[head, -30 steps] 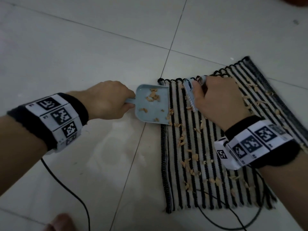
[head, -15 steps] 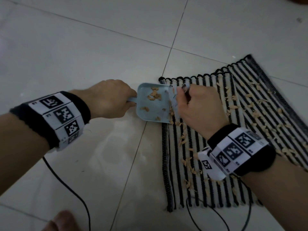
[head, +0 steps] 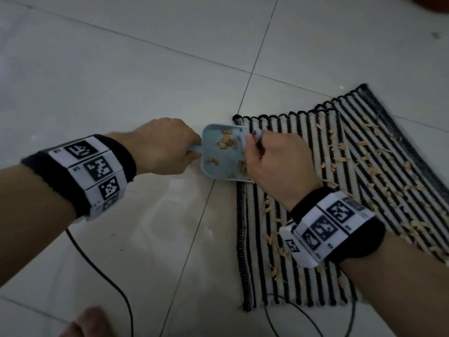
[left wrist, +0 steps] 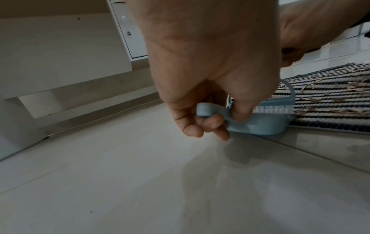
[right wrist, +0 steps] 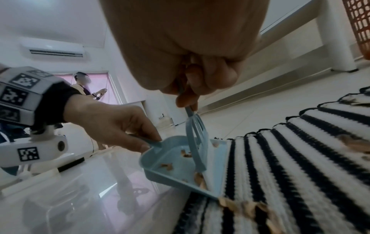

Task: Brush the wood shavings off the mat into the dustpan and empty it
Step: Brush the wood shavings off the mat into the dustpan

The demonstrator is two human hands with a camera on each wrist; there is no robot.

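A small light-blue dustpan (head: 220, 152) (right wrist: 170, 159) (left wrist: 260, 125) lies on the tile with its lip on the left edge of a black-and-white striped mat (head: 340, 215) (right wrist: 290, 166) (left wrist: 330, 101). My left hand (head: 162, 145) (left wrist: 210, 88) (right wrist: 112, 125) grips the pan's handle. My right hand (head: 277, 164) (right wrist: 186, 52) holds a small blue brush (right wrist: 197, 140) (left wrist: 274, 104) by its handle, bristles down inside the pan's mouth. Tan wood shavings (head: 227, 142) (right wrist: 198, 177) lie in the pan. Several more shavings (head: 379, 176) (right wrist: 246, 207) are scattered over the mat.
White tile floor (head: 121, 81) surrounds the mat. Black cables (head: 102, 268) trail from both wrists toward me. A foot (head: 85, 322) shows at the bottom left. White furniture (left wrist: 60, 52) stands behind, and an orange latticed basket (right wrist: 358, 23) at far right. Another person (right wrist: 84, 85) stands in the distance.
My right hand has swept the brush leftward across the mat's top-left corner into the dustpan mouth. More shavings now sit in the pan. The left hand stayed put.
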